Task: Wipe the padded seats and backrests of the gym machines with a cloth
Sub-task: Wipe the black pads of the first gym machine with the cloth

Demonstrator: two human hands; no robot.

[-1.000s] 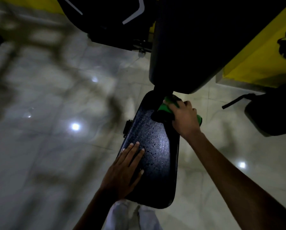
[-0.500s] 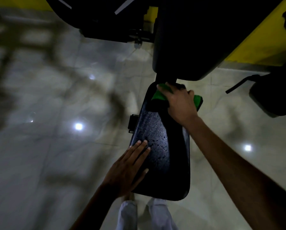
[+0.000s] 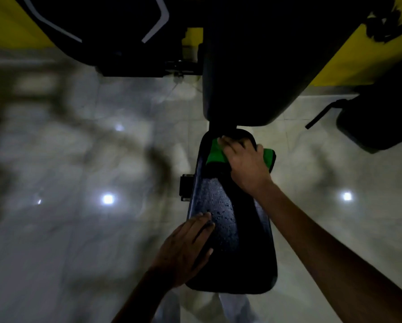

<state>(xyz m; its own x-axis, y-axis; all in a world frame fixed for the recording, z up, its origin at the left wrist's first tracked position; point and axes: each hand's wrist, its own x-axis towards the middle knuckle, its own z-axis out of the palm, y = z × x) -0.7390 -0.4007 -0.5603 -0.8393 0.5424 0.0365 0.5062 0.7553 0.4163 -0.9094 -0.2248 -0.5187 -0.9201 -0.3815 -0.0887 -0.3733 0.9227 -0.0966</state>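
Our right hand (image 3: 245,164) presses the green cloth (image 3: 215,153), mostly hiding it, on the wet padded seat (image 3: 249,248); our left hand (image 3: 186,250) rests flat, holding nothing.

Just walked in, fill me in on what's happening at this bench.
A person is wiping a gym machine's black padded seat. The right hand presses a green cloth against the seat's far end, just under the dark backrest. The left hand rests flat on the seat's near left edge. Water droplets dot the middle of the pad, so that stretch looks not yet wiped.
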